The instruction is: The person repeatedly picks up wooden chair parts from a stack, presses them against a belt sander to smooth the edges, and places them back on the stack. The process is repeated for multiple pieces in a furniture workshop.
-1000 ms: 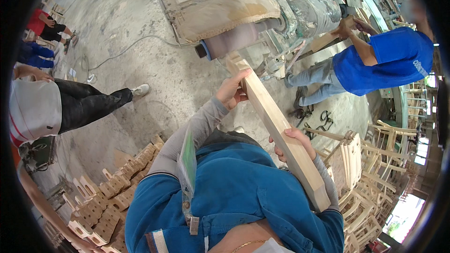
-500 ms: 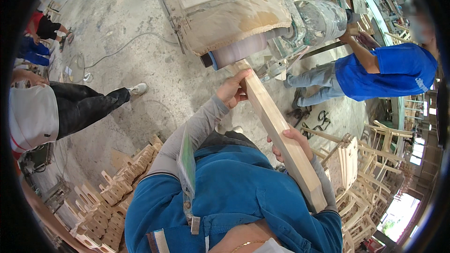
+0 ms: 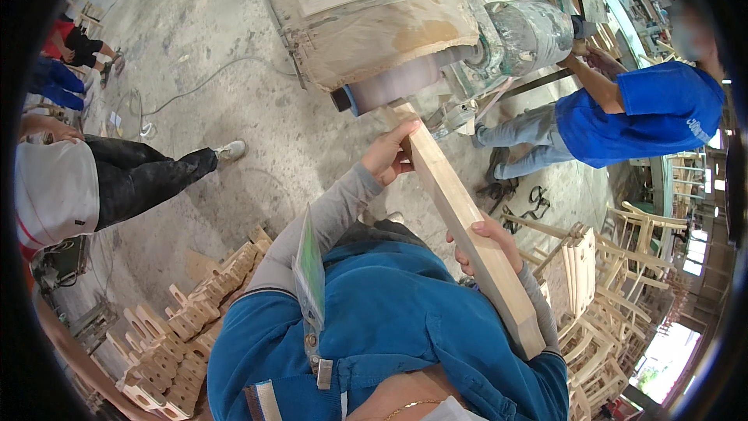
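Observation:
A long, pale wooden bar (image 3: 456, 199) slants from the machine down toward my right elbow. Near its far end my left hand (image 3: 389, 154) grips it, thumb on top and fingers curled beneath. Farther back along the bar, my right hand (image 3: 489, 245) is wrapped round it from the right side. The bar's far tip meets, or comes very close to, the sanding drum (image 3: 397, 82) of the belt sander; I cannot tell whether they touch. A worn cover (image 3: 382, 35) with a printed sheet lies over the machine above the drum.
At right a co-worker in a blue shirt (image 3: 639, 117) handles wood at the machine's other end. Another person in a white top (image 3: 58, 187) stands at left. Stacked wooden parts (image 3: 167, 359) lie lower left; chair frames (image 3: 615, 288) crowd lower right. A cable (image 3: 202, 82) crosses the floor.
The bar and both hands have shifted very slightly, with the bar's far end a little lower against the drum. My grip stays the same.

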A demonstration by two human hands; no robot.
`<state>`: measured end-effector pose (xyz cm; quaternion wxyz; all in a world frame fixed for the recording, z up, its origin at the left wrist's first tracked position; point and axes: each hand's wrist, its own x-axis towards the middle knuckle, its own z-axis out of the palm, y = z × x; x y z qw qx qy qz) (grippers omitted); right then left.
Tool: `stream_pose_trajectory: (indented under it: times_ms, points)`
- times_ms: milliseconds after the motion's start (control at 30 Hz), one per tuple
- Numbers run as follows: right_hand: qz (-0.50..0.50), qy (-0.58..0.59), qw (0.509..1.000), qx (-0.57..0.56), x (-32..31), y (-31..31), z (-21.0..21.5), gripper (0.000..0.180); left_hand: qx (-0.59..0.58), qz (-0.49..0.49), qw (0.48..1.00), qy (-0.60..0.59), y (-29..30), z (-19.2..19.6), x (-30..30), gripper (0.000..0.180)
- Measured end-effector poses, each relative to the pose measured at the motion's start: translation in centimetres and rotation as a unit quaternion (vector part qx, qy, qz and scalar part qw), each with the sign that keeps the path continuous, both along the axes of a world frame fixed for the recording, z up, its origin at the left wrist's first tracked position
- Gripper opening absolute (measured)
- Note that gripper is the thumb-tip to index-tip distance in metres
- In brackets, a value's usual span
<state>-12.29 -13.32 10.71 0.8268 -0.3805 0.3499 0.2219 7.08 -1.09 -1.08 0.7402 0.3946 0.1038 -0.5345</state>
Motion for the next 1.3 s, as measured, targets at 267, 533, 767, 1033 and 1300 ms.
stream_pose_trajectory:
  times_ms: [267, 533, 767, 1033, 1300]
  points:
    - [0.007, -0.005, 1.000, -0.005, -2.1, -0.8, 0.3, 0.060, 0.020, 0.007, 1.000, -0.020, -0.4, 0.7, -2.2, 0.047]
    - [0.065, -0.073, 0.993, -0.067, -8.1, -3.1, -0.1, 0.081, -0.029, 0.042, 0.999, -0.004, -1.2, 3.5, -6.2, 0.044]
    - [0.125, -0.115, 0.974, -0.149, -13.8, -5.9, -2.6, 0.100, -0.066, 0.027, 0.996, -0.050, -1.4, 5.3, -8.7, 0.042]
    - [0.155, -0.134, 0.955, -0.213, -16.6, -7.9, -3.6, 0.104, -0.176, 0.012, 0.976, -0.126, -1.1, 6.2, -9.1, 0.045]
    - [0.213, -0.105, 0.934, -0.266, -12.9, -6.1, -1.8, 0.098, -0.105, 0.026, 0.993, 0.038, -0.3, 2.7, -6.9, 0.041]
